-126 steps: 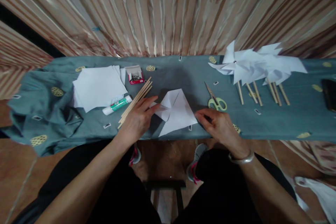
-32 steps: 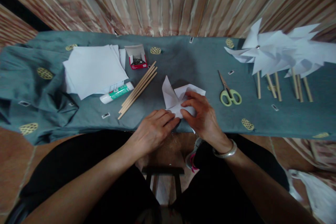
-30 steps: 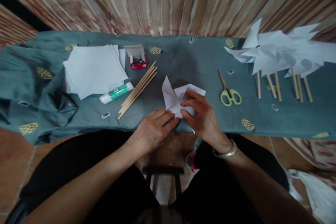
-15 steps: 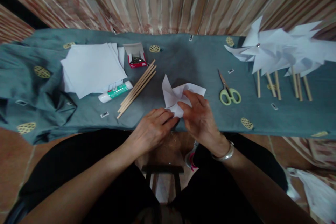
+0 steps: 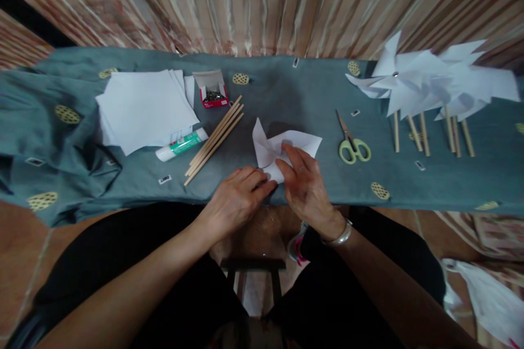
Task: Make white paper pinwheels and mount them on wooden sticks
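The paper (image 5: 271, 154) is held by the left hand (image 5: 236, 197) near-edge and right hand (image 5: 305, 192) mid-sheet, so it's probably best pinned lightly, not creased.

Striped curtain (image 5: 270, 5), brown tiled floor (image 5: 20, 240)

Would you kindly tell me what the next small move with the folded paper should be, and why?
I would probably press the folds at the paper's middle with the right hand while the left hand steadies the near edge: both hands touch it there, and the left flap curls up.
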Action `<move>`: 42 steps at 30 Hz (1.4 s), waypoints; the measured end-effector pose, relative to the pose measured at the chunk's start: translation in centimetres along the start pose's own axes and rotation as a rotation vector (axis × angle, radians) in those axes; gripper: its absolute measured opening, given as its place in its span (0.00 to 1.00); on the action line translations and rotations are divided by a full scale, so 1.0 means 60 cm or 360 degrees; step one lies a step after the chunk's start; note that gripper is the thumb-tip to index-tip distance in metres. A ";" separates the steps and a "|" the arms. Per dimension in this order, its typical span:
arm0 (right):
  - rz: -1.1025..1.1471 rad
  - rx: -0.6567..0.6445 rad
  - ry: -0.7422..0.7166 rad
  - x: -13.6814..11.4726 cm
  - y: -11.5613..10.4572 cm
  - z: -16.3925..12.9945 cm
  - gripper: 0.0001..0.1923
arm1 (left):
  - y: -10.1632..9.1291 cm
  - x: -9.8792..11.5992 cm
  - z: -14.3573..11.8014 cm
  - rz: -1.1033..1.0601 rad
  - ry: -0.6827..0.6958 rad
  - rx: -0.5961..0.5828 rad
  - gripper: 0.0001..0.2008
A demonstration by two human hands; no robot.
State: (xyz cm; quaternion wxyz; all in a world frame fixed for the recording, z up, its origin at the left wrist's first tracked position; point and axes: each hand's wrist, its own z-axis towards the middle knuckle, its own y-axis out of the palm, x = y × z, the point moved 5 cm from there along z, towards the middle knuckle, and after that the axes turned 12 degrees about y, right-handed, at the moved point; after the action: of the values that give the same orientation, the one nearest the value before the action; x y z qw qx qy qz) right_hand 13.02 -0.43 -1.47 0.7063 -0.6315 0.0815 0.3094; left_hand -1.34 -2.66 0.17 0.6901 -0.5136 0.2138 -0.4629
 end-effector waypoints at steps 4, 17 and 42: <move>0.0293 0.0016 0.0075 0.017 -0.020 0.004 0.18 | -0.001 -0.001 0.001 0.0023 -0.0003 0.0000 0.10; 0.0028 0.0181 0.0206 0.085 -0.059 0.056 0.23 | -0.007 -0.013 0.002 0.0097 0.0003 0.0000 0.11; -0.0129 0.0137 0.0320 0.041 -0.109 -0.033 0.14 | 0.011 0.011 0.016 0.0093 0.0083 -0.0064 0.07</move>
State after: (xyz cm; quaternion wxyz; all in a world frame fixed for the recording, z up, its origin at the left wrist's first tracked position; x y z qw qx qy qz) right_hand 19.04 -1.52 2.45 0.7330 -0.6311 0.1395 0.2118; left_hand 0.02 -2.73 0.07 0.6869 -0.5087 0.2560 -0.4515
